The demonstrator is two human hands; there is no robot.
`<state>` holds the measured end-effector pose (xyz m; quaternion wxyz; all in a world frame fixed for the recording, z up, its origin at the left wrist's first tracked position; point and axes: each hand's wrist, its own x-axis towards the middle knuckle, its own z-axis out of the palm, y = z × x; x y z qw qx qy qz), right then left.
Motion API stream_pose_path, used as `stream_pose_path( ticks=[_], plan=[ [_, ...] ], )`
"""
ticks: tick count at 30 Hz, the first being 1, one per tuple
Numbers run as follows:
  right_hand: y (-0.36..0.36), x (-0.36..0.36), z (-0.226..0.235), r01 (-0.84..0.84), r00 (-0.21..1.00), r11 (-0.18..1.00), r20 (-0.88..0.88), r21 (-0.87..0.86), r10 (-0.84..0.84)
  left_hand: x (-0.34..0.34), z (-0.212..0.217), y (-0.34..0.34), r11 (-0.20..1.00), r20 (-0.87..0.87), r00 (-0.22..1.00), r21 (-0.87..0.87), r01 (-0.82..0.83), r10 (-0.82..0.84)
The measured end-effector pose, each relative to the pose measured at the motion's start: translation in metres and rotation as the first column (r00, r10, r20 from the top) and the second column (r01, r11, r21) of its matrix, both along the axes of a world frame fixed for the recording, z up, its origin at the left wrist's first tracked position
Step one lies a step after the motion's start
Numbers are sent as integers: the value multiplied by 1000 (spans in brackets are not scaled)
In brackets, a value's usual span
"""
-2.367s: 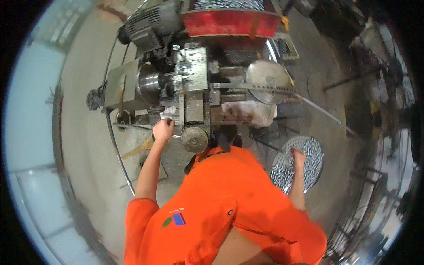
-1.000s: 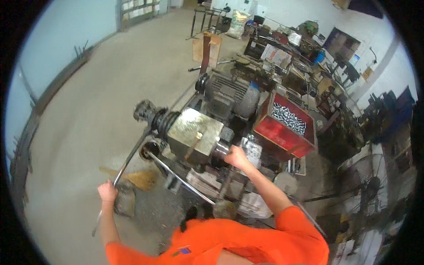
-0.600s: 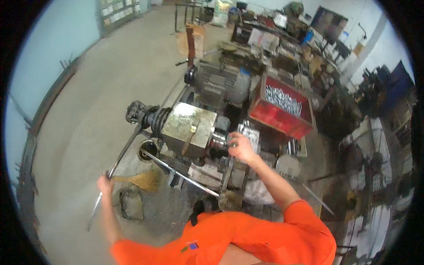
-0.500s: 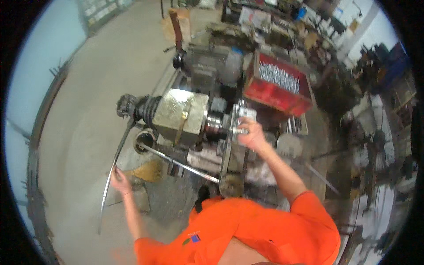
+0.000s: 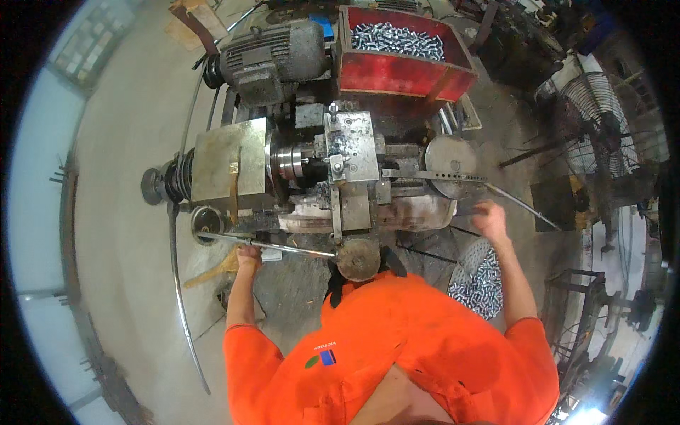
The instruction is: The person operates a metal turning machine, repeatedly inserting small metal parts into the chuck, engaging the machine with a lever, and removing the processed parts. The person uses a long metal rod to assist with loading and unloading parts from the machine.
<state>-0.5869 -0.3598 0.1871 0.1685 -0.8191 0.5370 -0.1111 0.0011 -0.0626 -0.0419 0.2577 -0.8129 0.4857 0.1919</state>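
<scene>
My left hand (image 5: 248,258) is closed at a long metal rod (image 5: 290,249), which runs from a round handwheel (image 5: 207,222) to a round knob (image 5: 358,259) in front of my body. My right hand (image 5: 490,219) is at the right end of the lathe-like machine, fingers curled beside a dark part; whatever they hold is hidden. Between the hands is the tool block (image 5: 353,145) with its bolts, facing a shiny chuck (image 5: 289,163). A flat perforated bar (image 5: 435,175) reaches right across a round plate (image 5: 453,159). The long lever (image 5: 178,283) at left stands free of my hand.
A red bin (image 5: 397,74) of small metal sleeves (image 5: 397,41) stands behind the machine, next to a motor (image 5: 273,53). More sleeves (image 5: 482,287) lie in a round tray by my right forearm. A caged fan (image 5: 595,113) and a metal stand (image 5: 574,312) are on the right.
My left hand has left the long lever and come right to the metal rod. My right hand has moved off the tool block, rightward and nearer. The view has shifted.
</scene>
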Motion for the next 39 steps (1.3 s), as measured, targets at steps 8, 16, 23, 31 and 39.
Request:
stream_pose_path(
  ticks=[8, 16, 23, 31, 39],
  plan=[
    [-79, -171, -66, 273, 791, 961, -558, -42, -249, -21, 90, 42, 808, -264, 901, -405, -427, 344],
    [-88, -198, -104, 463, 680, 884, -614, -62, -399, -38, 144, 28, 257, -844, 334, -243, -936, 419],
    [45, -177, -117, 508, 765, 861, -473, 26, -437, -68, 132, -26, 15, -931, 50, -47, -999, 360],
    [148, -117, -188, 589, 761, 738, 80, 329, -644, -75, 117, -39, -126, -926, 247, -291, -948, 285],
    [152, -90, -149, 534, 765, 793, 234, 292, -601, -67, 118, -31, -35, -926, 218, -240, -970, 307]
  ],
)
